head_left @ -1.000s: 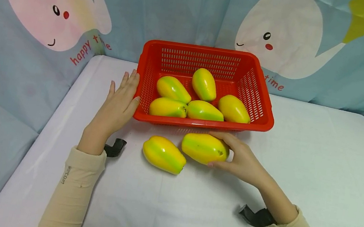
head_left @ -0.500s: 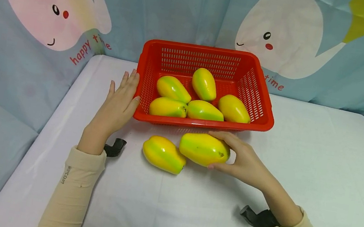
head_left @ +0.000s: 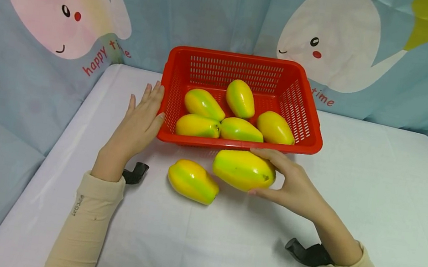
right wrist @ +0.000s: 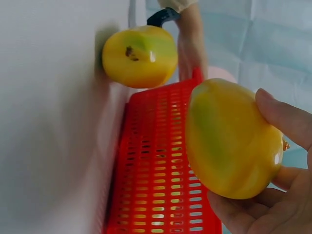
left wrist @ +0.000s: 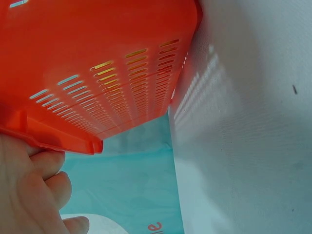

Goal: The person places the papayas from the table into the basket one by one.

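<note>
My right hand (head_left: 296, 187) grips a yellow-green papaya (head_left: 242, 170) round its right end, thumb below and fingers above. In the right wrist view this papaya (right wrist: 231, 141) is held off the white table, beside the slotted basket wall. A second papaya (head_left: 192, 181) lies on the table, just left of and nearer than the held one. My left hand (head_left: 138, 122) lies with straight fingers along the left rim of the red basket (head_left: 237, 145). From the left wrist, the fingers (left wrist: 46, 163) show right under the basket's rim.
Inside the basket lie several papayas (head_left: 240, 99), mostly along its front and left. Black curved mounts (head_left: 310, 253) stick out from both wrists. Behind the white tabletop (head_left: 372, 185) hangs a blue cloth (head_left: 224, 10) with printed whales.
The right hand has lifted the papaya slightly and brought it up toward the basket's front rim and a little right. The left hand and the basket have stayed put.
</note>
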Demonstrator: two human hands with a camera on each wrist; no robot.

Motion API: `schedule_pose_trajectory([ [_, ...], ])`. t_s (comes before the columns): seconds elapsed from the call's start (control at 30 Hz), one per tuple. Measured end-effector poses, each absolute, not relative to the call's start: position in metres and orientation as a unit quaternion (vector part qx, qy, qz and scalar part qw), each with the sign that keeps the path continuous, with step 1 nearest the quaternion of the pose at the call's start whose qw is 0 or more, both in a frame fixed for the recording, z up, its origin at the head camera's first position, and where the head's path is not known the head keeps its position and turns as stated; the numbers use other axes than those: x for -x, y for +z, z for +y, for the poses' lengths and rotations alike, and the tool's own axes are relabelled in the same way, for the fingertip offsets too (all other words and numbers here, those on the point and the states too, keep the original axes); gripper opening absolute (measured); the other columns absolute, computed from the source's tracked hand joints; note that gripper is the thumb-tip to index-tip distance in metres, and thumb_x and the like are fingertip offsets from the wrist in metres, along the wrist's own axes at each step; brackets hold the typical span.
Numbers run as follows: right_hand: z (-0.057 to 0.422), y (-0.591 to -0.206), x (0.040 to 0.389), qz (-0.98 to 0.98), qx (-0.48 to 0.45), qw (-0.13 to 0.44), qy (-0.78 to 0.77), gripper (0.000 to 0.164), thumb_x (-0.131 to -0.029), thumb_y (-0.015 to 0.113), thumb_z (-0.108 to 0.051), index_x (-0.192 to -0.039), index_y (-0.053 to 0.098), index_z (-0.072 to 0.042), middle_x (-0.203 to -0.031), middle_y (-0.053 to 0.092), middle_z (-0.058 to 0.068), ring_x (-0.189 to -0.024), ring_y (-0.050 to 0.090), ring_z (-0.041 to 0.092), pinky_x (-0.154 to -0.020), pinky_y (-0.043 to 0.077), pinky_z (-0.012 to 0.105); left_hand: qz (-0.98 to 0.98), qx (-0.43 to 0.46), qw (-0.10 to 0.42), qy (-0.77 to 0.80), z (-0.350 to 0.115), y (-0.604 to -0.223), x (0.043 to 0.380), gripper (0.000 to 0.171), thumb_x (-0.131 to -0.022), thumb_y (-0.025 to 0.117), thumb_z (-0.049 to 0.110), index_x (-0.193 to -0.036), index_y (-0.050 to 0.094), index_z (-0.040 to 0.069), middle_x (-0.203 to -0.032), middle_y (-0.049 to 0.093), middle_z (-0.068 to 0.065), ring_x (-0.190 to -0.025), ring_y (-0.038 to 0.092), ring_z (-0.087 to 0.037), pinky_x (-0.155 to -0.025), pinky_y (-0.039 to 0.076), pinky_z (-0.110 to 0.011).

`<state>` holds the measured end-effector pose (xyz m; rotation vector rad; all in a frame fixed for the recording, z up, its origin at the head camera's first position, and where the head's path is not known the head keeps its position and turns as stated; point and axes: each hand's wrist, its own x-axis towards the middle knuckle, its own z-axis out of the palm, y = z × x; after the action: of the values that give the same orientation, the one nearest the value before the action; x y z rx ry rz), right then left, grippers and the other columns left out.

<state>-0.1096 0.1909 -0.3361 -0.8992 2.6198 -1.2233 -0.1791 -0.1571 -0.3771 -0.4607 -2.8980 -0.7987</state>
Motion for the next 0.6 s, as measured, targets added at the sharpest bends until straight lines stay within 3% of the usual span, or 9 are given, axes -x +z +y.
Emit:
schedule_pose_trajectory([
  [0.2, 0.1926, -0.3334, 0.1130, 0.854, 0.316, 0.038, -0.411, 0.071, -0.071, 0.082, -0.010, -0.134, 0.050, -0.010, -0.131, 0.053, 0.001, -0.113, 0.050, 0.014, -0.096, 0.043, 0.023, -0.952, 0.147, 0.045, -0.263, -0.1565, -0.3759, 0.1789, 0.062, -0.100, 0.031, 0.029, -0.152, 0.004, 0.009, -0.158, 0.001, -0.003, -0.144, -0.006, -0.019, -0.111, -0.008, -0.052],
  [0.6, 0.1990, -0.3304, 0.1180, 0.844, 0.316, 0.002, -0.434, 0.073, -0.067, 0.082, 0.000, -0.133, 0.051, -0.006, -0.131, 0.053, 0.006, -0.111, 0.051, 0.013, -0.094, 0.043, 0.019, -0.952, 0.147, 0.045, -0.264, -0.1563, -0.3754, 0.1786, 0.062, -0.100, 0.032, 0.027, -0.152, 0.004, 0.008, -0.158, 0.002, -0.004, -0.144, -0.005, -0.020, -0.111, -0.008, -0.052],
])
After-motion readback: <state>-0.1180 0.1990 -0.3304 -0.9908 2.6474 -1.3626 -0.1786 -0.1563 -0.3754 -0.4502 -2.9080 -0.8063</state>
